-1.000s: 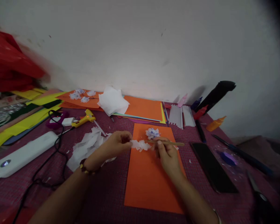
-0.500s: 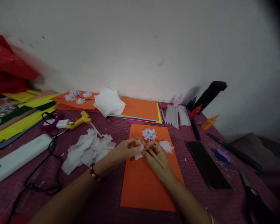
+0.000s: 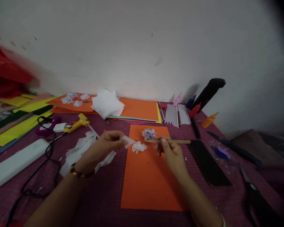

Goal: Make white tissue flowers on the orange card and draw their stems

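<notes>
the relation that seems to matter most is between the scrap (image 3: 127,141) and the stick (image 3: 181,142), which face each other across the middle of the frame. the left hand (image 3: 111,142) pinches the scrap by its left end, between thumb and forefinger; its free end slants down to the right, toward the clump (image 3: 139,147) on the orange sheet (image 3: 145,183). whether scrap and clump touch, i cannot tell. the right hand (image 3: 171,152) grips the stick, its long axis running nearly level across the frame, the left end just below the flower (image 3: 148,134) and the other reaching toward the phone (image 3: 209,164).

the clump lies between the hands, right of the left one and left of the right one, just below and left of the flower. the left fingertips look a little nearer to it than the right ones, though the stick's left end comes close to its upper right side.

the left forearm rises from the lower left, bracelet (image 3: 73,170) at the wrist, and covers part of the pile (image 3: 77,151). the right forearm rises from the lower right, thumb laid along the stick, the other fingers bent behind and under it.
</notes>
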{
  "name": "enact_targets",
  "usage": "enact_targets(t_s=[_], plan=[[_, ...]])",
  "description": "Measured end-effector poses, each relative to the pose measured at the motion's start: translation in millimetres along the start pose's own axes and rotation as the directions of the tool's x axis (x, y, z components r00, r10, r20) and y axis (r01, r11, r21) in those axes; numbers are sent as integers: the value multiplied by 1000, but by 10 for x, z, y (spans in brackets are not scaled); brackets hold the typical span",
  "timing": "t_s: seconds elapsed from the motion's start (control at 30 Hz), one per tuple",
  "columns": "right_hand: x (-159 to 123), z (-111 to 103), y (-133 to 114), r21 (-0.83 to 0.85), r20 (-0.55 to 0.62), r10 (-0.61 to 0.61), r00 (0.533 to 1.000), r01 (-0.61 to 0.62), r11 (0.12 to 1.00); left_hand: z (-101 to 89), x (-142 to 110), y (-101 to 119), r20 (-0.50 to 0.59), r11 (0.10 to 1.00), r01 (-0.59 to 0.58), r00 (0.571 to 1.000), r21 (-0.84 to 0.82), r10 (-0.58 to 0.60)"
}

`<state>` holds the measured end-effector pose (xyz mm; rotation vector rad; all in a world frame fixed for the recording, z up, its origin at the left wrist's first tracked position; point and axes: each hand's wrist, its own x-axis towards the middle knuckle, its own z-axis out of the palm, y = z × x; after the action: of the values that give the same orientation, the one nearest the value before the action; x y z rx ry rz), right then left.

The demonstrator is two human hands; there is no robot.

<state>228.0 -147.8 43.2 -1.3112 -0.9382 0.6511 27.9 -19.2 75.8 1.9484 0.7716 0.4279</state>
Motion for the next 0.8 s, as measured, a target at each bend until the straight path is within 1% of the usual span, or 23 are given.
enact_targets(t_s=[0.03, 0.07, 0.1, 0.17, 0.23, 0.3, 0.4, 0.5, 0.57, 0.73, 0.8], plan=[[-6, -7, -6, -26, 2, -8, 1000, 8, 1000, 121, 3, -20, 107, 1000, -22, 994, -7, 22], [-16, -11, -11, -52, 5, -17, 1000, 18, 999, 251, 5, -43, 185, 999, -40, 982, 2, 39], [-27, -12, -14, -73, 12, -25, 1000, 26, 997, 379, 5, -68, 205, 997, -64, 977, 41, 55], [-49, -12, -11, -100, 30, -39, 999, 42, 994, 590, 6, -116, 150, 979, -98, 986, 178, 71], [-64, -11, 5, -139, 57, -55, 997, 62, 988, 711, 13, -153, 83, 953, -93, 994, 287, 72], [-72, -11, 29, -204, 93, -79, 993, 97, 974, 745, 31, -173, 49, 939, -79, 997, 334, 66], [-76, -13, 61, -309, 141, -126, 982, 165, 937, 715, 66, -168, 17, 936, -55, 998, 347, 53], [-76, -3, 71, -354, 158, -154, 975, 202, 913, 690, 93, -148, 1, 931, -37, 999, 362, 39], [-72, 20, 73, -371, 178, -165, 970, 222, 902, 692, 106, -144, -7, 921, -52, 998, 385, 59], [-60, 107, 129, -429, 285, -156, 946, 271, 862, 697, 116, -160, 13, 904, -125, 991, 408, 131], [-63, 126, 171, -446, 299, -155, 942, 281, 850, 684, 108, -165, 15, 906, -141, 989, 399, 148]])
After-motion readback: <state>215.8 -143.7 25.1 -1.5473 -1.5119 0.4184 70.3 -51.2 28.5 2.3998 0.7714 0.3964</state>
